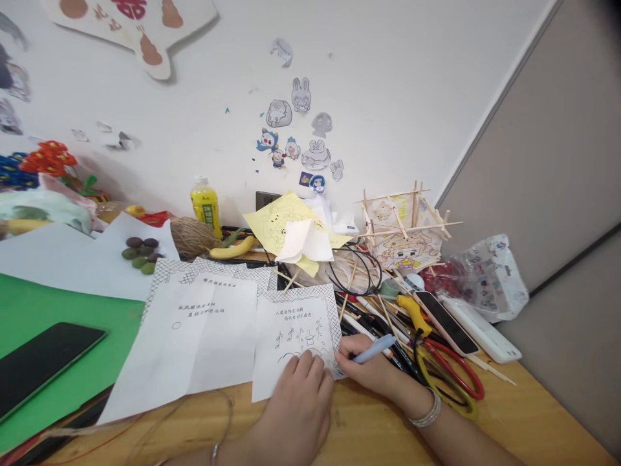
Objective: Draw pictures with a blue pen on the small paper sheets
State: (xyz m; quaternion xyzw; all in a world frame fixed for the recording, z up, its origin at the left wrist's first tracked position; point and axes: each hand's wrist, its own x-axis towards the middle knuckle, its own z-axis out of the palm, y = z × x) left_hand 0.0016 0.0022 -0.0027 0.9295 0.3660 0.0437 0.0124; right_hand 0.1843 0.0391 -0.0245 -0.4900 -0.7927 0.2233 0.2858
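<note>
A sheet of white paper (295, 307) with handwritten lines, drawn leafy sprigs and a cross-hatched border lies on the wooden table. My left hand (301, 401) rests on its lower part, fingers loosely bent and lying on the page, holding nothing. At the sheet's right border, my right hand (366, 366) is closed around a light blue pen (376, 348). The pen's tip is hidden behind my fingers. Partly beside and under this sheet is a larger creased paper (194, 349) with writing, a small circle and a similar hatched border.
Pens, sticks and red-and-yellow-handled scissors (451, 372) crowd the right, beside a phone (446, 322) and a white power bank (482, 330). Behind stand a stick frame (405, 249), yellow paper (272, 223), twine (194, 238) and a bottle (206, 206). A dark tablet (46, 362) lies on green card (109, 323).
</note>
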